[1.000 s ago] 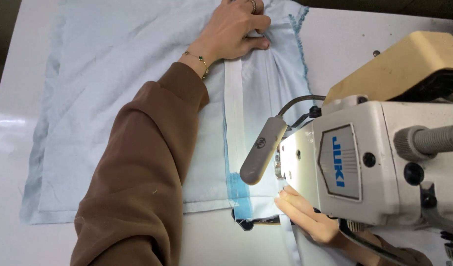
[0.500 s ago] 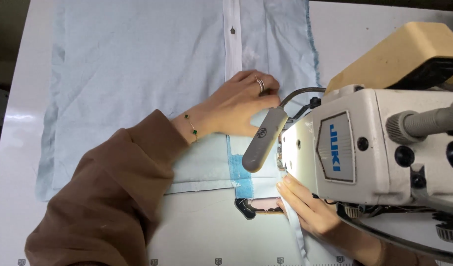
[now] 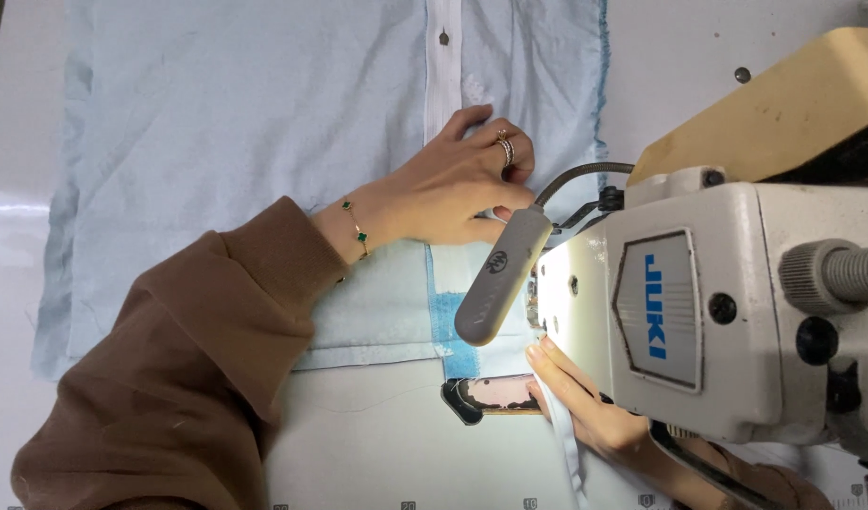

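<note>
A pale blue garment [image 3: 264,142] lies spread flat on the white worktop [image 3: 377,453], its white button placket [image 3: 442,66] running toward the sewing machine [image 3: 698,302]. The left hand [image 3: 453,189] rests palm-down on the cloth beside the machine's lamp [image 3: 500,279], fingers loosely curled, gripping nothing. The right hand [image 3: 576,401] pinches a narrow white strip [image 3: 566,444] under the machine head.

left hand [image 3: 458,184]: flat, palm down | right hand [image 3: 585,406]: fingers pinched
</note>
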